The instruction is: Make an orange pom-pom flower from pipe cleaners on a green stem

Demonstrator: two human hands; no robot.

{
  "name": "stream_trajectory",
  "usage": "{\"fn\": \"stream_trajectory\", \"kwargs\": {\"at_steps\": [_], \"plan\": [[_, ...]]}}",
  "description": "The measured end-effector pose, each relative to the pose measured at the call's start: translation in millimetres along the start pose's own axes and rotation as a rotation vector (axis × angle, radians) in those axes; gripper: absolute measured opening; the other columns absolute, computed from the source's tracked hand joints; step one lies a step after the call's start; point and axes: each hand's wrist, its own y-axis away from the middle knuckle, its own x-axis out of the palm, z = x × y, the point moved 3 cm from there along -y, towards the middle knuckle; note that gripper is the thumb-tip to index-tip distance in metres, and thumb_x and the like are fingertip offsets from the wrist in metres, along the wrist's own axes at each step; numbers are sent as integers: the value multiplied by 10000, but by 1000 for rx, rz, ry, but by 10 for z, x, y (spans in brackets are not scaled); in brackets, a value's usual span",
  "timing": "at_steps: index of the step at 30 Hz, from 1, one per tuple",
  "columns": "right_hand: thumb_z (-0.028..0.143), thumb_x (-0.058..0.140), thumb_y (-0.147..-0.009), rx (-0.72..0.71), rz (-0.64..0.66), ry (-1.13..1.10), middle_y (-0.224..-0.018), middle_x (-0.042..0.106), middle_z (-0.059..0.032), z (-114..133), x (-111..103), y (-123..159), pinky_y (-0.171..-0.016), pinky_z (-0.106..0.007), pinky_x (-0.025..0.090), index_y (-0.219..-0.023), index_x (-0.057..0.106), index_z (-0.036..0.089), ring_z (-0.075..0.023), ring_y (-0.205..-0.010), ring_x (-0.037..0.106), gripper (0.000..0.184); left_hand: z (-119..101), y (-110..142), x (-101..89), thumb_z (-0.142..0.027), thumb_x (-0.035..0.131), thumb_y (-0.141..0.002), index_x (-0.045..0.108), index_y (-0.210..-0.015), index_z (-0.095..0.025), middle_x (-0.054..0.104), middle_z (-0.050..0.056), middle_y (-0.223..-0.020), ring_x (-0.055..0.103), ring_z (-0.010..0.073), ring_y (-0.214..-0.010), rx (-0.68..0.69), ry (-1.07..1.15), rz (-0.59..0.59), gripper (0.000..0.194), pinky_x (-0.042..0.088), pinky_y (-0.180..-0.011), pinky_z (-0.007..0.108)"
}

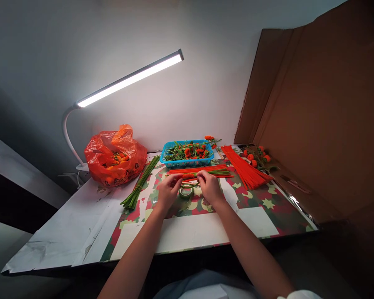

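Observation:
My left hand [168,190] and my right hand [210,186] meet above the middle of the table, both with fingers pinched. Between them is a small orange fuzzy chenille piece [188,176], its left end at my left fingertips. My right fingers close on a thin green stem beside it; how the two join is too small to tell. Just below the hands lies a roll of green tape [186,192]. Behind them a bundle of red chenille stems [202,168] lies crosswise, with green stems [221,172] along it.
A blue basket [187,163] holds orange flowers and green stems. Left are a tied bundle of green stems [140,185], a red plastic bag [115,158] and a lamp [131,79]. Right are more red chenille stems [246,168], orange flowers [254,160] and a cardboard wall [318,108].

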Motion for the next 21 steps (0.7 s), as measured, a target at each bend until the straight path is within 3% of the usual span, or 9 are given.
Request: {"fn": "stream_trajectory", "kwargs": {"at_steps": [6,21], "plan": [[231,480,-832,6,18,-37,-720,670,-25,32,37,18,-638,-259,430,-782,616,206,-178,-669,617,147,14,20,36,-346,727,-716,741,-840,-198,695,28,-705,571,135,-558,-1,-22,34,194,444,-503,227],[273,497,-813,114,-9,-181,-681,666,-16,-23,161,63,-602,-267,466,-749,578,208,-181,-643,634,122,17,64,28,-366,711,-745,700,-804,-183,673,10,-665,608,149,-584,22,-53,-108,192,467,-560,249]]}}
